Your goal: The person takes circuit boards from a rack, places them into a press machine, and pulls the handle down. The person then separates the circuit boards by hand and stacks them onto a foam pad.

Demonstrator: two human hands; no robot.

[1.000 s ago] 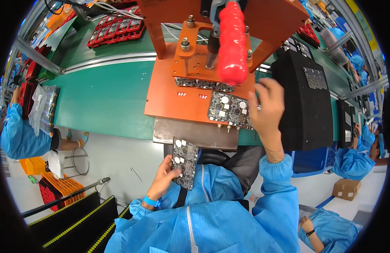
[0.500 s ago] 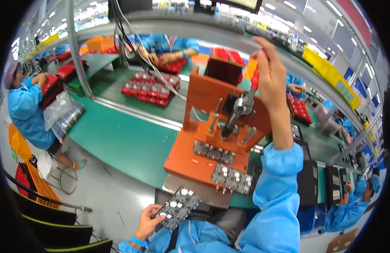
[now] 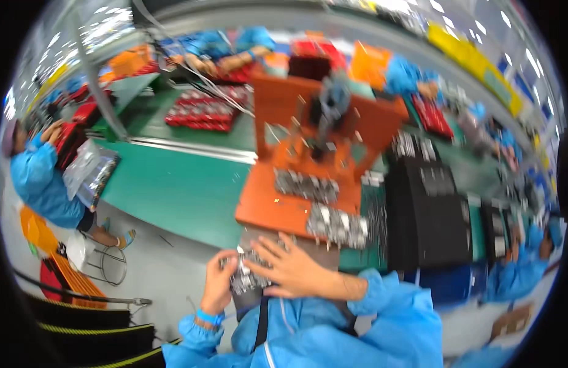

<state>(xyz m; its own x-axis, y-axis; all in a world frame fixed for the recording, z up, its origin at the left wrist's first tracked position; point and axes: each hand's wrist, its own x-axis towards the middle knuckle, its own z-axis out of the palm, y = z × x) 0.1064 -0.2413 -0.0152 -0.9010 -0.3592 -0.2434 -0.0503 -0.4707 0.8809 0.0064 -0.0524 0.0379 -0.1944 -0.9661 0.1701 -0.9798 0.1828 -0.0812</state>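
Dropped from the orange press fixture (image 3: pixel 278 208), right hand (image 3: pixel 296 270) spread open across circuit board panel (image 3: pixel 247 279); left hand (image 3: pixel 219 285) apparently gripped its edge, though blurred.

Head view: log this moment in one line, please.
left hand: holds circuit board | right hand: fingers spread on the board | ahead: orange press jig with boards on green bench | image blurred

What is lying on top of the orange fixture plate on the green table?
On the orange fixture plate lie two grey circuit board panels, one behind the other. An upright orange frame stands at its back. The picture is blurred; what lies under the panels is covered.
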